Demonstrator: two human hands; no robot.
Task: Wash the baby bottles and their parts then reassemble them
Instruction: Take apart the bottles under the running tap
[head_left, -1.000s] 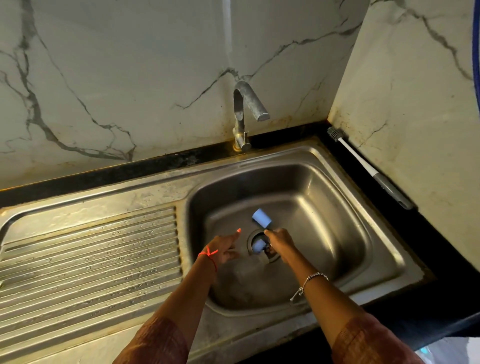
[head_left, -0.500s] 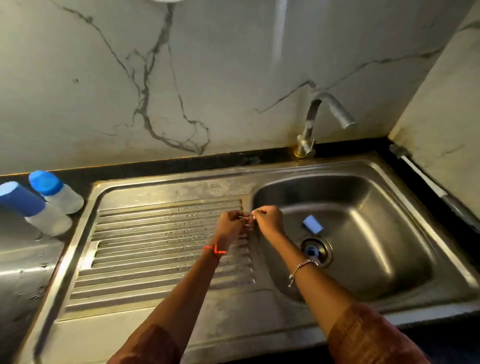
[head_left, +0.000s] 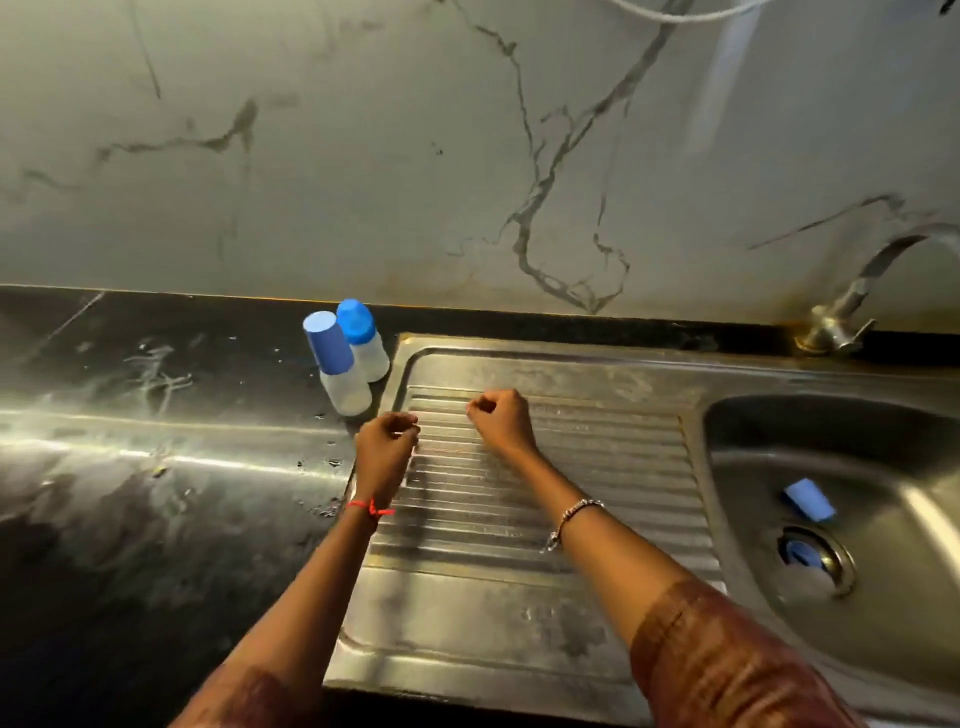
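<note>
Head view: sink drainboard (head_left: 571, 467) and bench (head_left: 156, 415).
Left hand (head_left: 387, 449) and right hand (head_left: 501, 422) over drainboard, fingers curled closed; baby bottles (head_left: 343, 382) at left hand's 11 o'clock.

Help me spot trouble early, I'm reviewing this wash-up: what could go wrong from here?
1. The small blue part sits in the drain opening; it might slip down or jam there.
2. The blue cap lies loose in the sink basin and could be overlooked.
3. The capped bottles stand close together on the counter just beyond the left hand; a careless reach might topple them.
</note>
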